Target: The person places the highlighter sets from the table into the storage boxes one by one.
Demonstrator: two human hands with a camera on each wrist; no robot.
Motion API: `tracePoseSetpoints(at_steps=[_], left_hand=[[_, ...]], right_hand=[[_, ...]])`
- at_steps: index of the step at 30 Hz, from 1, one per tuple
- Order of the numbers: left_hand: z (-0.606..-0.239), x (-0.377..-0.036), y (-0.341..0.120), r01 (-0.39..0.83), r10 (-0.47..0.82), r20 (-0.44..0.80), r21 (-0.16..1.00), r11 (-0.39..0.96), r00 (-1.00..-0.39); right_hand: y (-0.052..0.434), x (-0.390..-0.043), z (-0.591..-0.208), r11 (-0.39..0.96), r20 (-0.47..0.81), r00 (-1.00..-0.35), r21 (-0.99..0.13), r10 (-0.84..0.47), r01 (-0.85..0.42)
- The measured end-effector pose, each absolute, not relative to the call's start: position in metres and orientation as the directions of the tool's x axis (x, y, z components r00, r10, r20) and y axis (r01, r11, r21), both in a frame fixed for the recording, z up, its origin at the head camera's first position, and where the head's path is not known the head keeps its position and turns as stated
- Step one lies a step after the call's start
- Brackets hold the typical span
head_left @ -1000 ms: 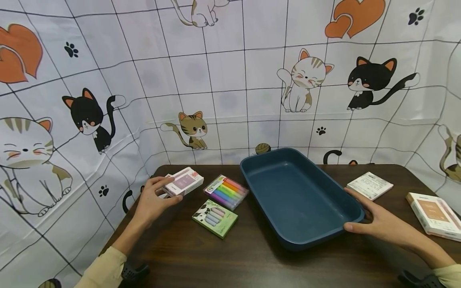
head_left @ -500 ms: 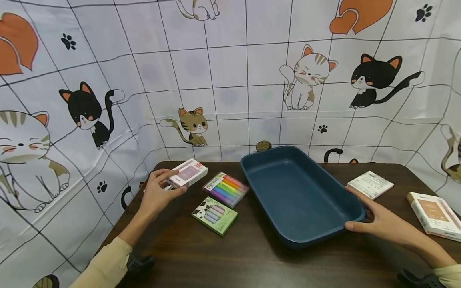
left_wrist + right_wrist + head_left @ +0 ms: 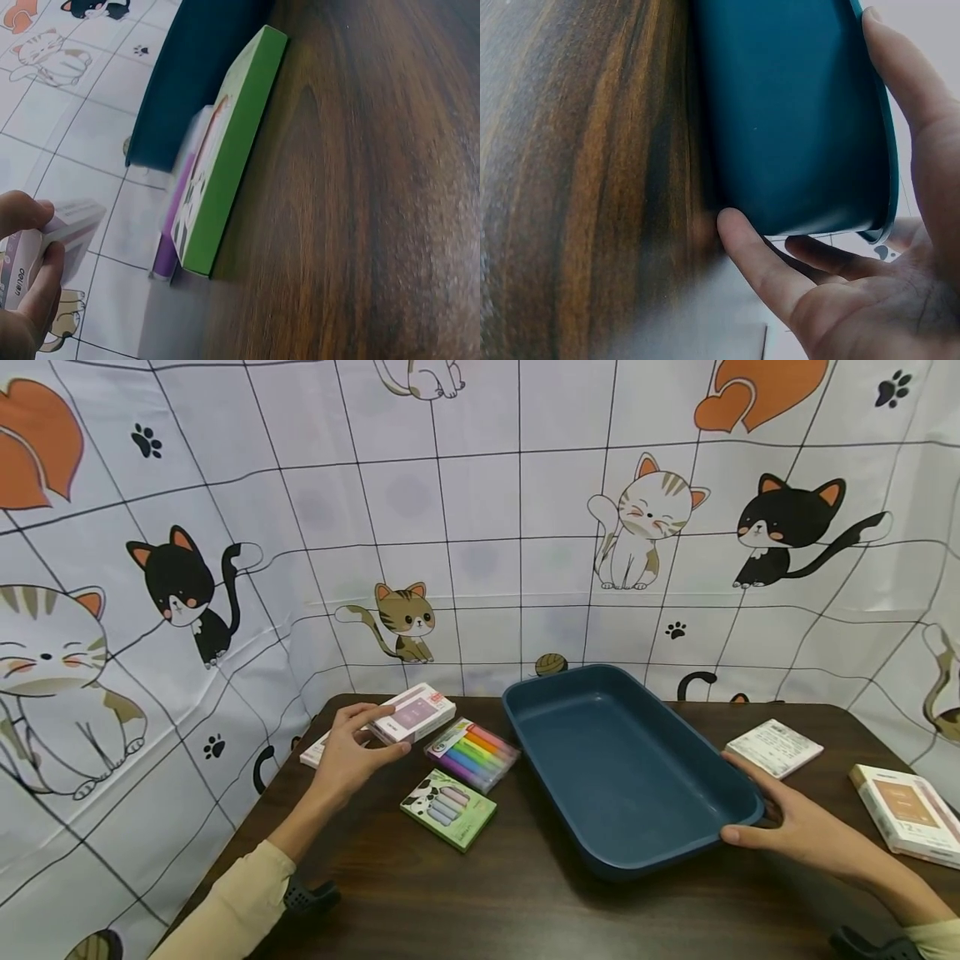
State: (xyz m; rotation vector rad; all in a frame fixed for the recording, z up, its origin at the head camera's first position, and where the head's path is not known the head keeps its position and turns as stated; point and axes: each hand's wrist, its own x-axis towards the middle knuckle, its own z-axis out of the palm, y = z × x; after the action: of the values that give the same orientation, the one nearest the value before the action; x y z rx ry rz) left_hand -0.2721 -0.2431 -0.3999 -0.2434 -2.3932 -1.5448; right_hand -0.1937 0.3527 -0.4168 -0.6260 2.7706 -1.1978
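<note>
Your tray [image 3: 630, 768] sits mid-surface [image 3: 487, 893]. Left of it lie the marker pack [image 3: 471, 753], with the chalk box [image 3: 447, 808] in front. Right of the tray lie two boxes [image 3: 774, 747] [image 3: 907, 812].

Our left hand [image 3: 352, 760] pinches a white-and-pink box [image 3: 415, 712] lifted above the table's [image 3: 480, 893] far-left corner. Our right hand [image 3: 787, 827] cups the dark blue tray's [image 3: 735, 802] near-right corner. Highlighter pack [image 3: 471, 754] and green box [image 3: 447, 807] lie between.
</note>
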Motion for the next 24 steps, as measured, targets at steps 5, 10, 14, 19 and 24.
tracePoseSetpoints(at_steps=[5, 10, 14, 19, 24], left_hand=[[-0.399, -0.272, -0.238, 0.292, -0.003, 0.325, 0.853, 0.432, -0.946], [-0.397, -0.272, -0.23, 0.299, 0.011, 0.328, 0.846, 0.441, -0.945], [-0.396, -0.274, -0.221, 0.323, 0.036, 0.341, 0.845, 0.427, -0.939], [-0.395, -0.277, -0.213, 0.342, 0.047, 0.353, 0.854, 0.393, -0.935], [-0.393, -0.279, -0.205, 0.362, 0.072, 0.362, 0.854, 0.374, -0.929]], right_hand=[[0.354, -0.194, -0.418, 0.596, 0.099, -0.916, -0.731, -0.389, -0.332], [0.354, -0.194, -0.419, 0.593, 0.09, -0.914, -0.735, -0.396, -0.33], [0.354, -0.193, -0.418, 0.588, 0.087, -0.913, -0.74, -0.398, -0.326], [0.353, -0.194, -0.417, 0.594, 0.1, -0.911, -0.729, -0.399, -0.34], [0.353, -0.194, -0.417, 0.603, 0.099, -0.913, -0.722, -0.396, -0.34]])
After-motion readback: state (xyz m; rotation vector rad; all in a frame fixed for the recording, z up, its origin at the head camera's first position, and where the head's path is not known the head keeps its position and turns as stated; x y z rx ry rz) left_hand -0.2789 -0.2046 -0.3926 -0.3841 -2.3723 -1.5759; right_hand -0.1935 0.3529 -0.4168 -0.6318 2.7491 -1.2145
